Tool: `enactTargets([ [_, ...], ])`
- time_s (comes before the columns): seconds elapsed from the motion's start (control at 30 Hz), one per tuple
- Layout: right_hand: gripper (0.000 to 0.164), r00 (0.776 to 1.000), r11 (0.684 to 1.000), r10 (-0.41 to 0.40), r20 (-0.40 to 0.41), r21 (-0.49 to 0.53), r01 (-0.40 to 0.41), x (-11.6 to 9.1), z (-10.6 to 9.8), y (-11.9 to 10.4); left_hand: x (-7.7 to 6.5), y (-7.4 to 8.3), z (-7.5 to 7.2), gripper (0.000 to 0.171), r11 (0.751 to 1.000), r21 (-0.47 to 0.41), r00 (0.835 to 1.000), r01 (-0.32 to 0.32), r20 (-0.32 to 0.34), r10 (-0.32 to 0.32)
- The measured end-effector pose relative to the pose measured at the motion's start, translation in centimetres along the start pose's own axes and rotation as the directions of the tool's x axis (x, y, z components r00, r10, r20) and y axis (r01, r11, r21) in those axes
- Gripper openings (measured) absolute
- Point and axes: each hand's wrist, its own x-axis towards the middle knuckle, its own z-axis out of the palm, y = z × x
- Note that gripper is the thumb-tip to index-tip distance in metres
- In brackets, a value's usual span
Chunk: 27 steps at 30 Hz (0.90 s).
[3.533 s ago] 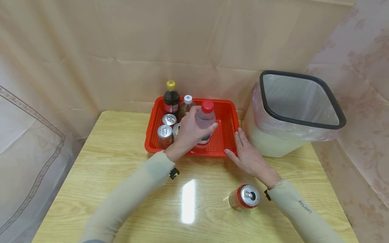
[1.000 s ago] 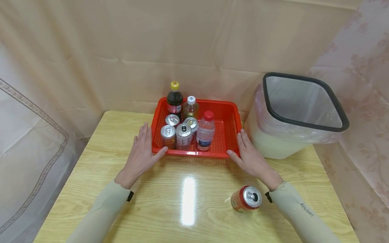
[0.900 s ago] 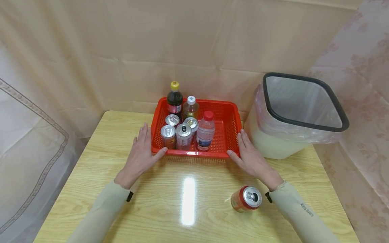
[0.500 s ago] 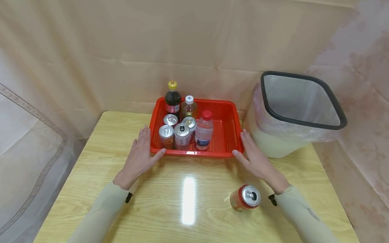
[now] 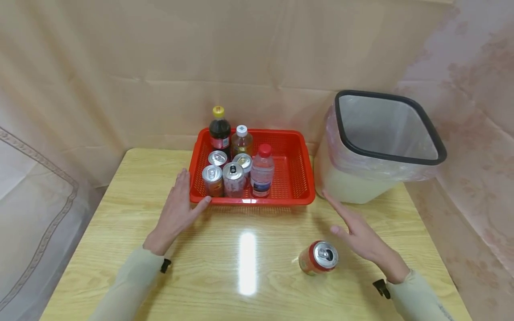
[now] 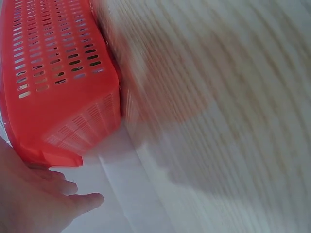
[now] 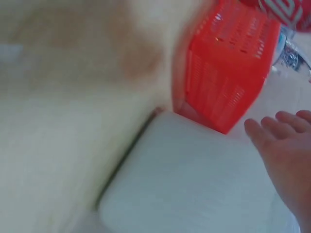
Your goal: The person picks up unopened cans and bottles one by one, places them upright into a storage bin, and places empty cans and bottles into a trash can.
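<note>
A red plastic basket (image 5: 249, 201) stands at the back of the wooden table, holding several drink cans and bottles in its left and middle part. My left hand (image 5: 175, 209) rests at the basket's left front corner, fingers straight along the side and thumb at the front rim. In the left wrist view those fingers (image 6: 58, 187) lie by the rim. My right hand (image 5: 359, 234) is apart from the basket, fingers extended, holding nothing. Just left of it an opened red soda can (image 5: 318, 257) stands upright on the table.
To the basket's right stands a pale trash bin (image 5: 345, 180) with a black rim and clear liner. In the basket are a cola bottle (image 5: 220, 129) with a yellow cap, a white-capped bottle (image 5: 242, 141) and a red-capped water bottle (image 5: 262, 171). Curtains hang behind and beside the table.
My left hand let go of the red-capped bottle, which now stands in the basket, and moved to the basket's left side. My right hand left the right side and moved back toward the soda can.
</note>
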Motion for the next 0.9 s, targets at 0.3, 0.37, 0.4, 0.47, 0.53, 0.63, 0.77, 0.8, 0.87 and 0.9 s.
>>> enactTargets([
  [0.3, 0.100, 0.988, 0.997, -0.029, 0.149, 0.071, 0.019, -2.7, 1.6, -0.7, -0.4, -0.2, -0.4, 0.101, 0.999, -0.026, 0.999, 0.032, -0.027, -0.033],
  [0.37, 0.106, 0.985, 0.997, -0.030, 0.170, 0.078, 0.017, -2.9, 2.1, -0.8, -0.5, -0.4, -0.4, 0.100, 0.999, -0.032, 0.999, 0.030, -0.035, -0.031],
  [0.4, 0.108, 0.984, 0.997, -0.033, 0.177, 0.076, 0.020, -3.0, 2.3, -0.8, -0.5, -0.5, -0.4, 0.100, 0.999, -0.033, 0.999, 0.030, -0.039, -0.031],
  [0.47, 0.112, 0.982, 0.998, -0.025, 0.188, 0.058, 0.014, -3.2, 2.8, -0.7, -0.6, -0.6, -0.4, 0.099, 0.999, -0.035, 0.998, 0.027, -0.047, -0.029],
  [0.53, 0.113, 0.981, 0.999, -0.010, 0.195, 0.034, 0.003, -3.2, 3.3, -0.6, -0.7, -0.7, -0.5, 0.100, 0.999, -0.036, 0.998, 0.031, -0.050, -0.033],
  [0.63, 0.105, 0.983, 0.999, 0.011, 0.182, 0.029, -0.017, -3.2, 4.0, -0.6, -1.0, -0.8, -0.5, 0.101, 0.999, -0.035, 0.998, 0.040, -0.051, -0.042],
  [0.77, 0.076, 0.989, 0.998, 0.017, 0.145, 0.049, -0.025, -3.2, 4.5, -0.9, -1.3, -0.9, -0.4, 0.100, 0.998, -0.042, 0.997, 0.047, -0.058, -0.049],
  [0.8, 0.070, 0.991, 0.999, 0.012, 0.135, 0.043, -0.018, -3.2, 4.5, -1.0, -1.3, -0.9, -0.4, 0.100, 0.998, -0.044, 0.997, 0.048, -0.061, -0.050],
  [0.87, 0.063, 0.994, 1.000, 0.005, 0.111, 0.022, -0.007, -3.2, 4.3, -1.1, -1.4, -1.0, -0.5, 0.099, 0.998, -0.049, 0.996, 0.049, -0.066, -0.052],
  [0.9, 0.062, 0.995, 1.000, -0.001, 0.097, 0.014, 0.000, -3.1, 4.1, -1.2, -1.4, -1.0, -0.5, 0.099, 0.997, -0.050, 0.996, 0.050, -0.068, -0.053],
])
